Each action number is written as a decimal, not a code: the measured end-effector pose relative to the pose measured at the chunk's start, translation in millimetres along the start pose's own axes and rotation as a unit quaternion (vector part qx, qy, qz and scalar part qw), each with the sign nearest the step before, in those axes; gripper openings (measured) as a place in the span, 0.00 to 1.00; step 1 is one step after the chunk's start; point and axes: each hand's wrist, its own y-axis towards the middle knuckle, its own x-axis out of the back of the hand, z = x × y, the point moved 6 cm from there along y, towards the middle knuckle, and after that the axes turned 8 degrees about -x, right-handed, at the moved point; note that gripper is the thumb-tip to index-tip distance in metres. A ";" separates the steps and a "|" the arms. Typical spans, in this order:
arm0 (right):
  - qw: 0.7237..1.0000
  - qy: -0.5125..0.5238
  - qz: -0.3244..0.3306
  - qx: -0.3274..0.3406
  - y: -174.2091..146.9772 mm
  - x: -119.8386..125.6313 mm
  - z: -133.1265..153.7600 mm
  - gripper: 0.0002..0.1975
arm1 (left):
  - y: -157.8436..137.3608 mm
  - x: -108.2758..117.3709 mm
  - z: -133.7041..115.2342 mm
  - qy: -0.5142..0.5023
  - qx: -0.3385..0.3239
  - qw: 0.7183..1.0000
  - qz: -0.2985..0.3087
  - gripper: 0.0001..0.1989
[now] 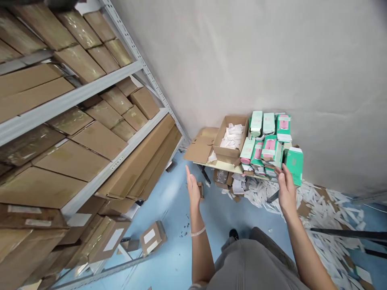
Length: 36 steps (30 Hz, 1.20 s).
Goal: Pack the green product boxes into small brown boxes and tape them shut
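My left hand (193, 187) is raised over the blue floor with its fingers stretched out and nothing in it. In front of the low table's right end, my right hand (286, 190) has its fingers apart. It is nearest to a green box (294, 163) and an open green-and-pink box (272, 149); I cannot tell whether the fingertips touch either. More green-and-white boxes (256, 123) stand stacked beside them. To their left, an open cardboard carton (229, 152) contains crumpled white paper (232, 135).
A metal shelf rack (75, 96) full of brown cartons rises on the left. White paper strips (329, 213) litter the floor at right, near dark metal legs (347, 233). A small carton (153, 238) lies beside the rack. A grey wall (242, 52) stands behind the table.
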 end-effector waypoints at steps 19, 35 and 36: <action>0.966 -0.017 0.251 -0.058 98.4 -321.9 16.9 0.35 | 187.4 39.1 151.7 0.038 0.114 0.991 -0.056 0.38; 0.930 -0.221 0.089 -0.279 82.3 -501.7 -230.0 0.47 | 371.8 24.5 390.1 0.034 0.342 0.916 0.207 0.35; 0.927 -0.226 0.082 -0.288 81.0 -501.0 -233.3 0.46 | 371.2 22.3 394.0 0.026 0.344 0.914 0.213 0.35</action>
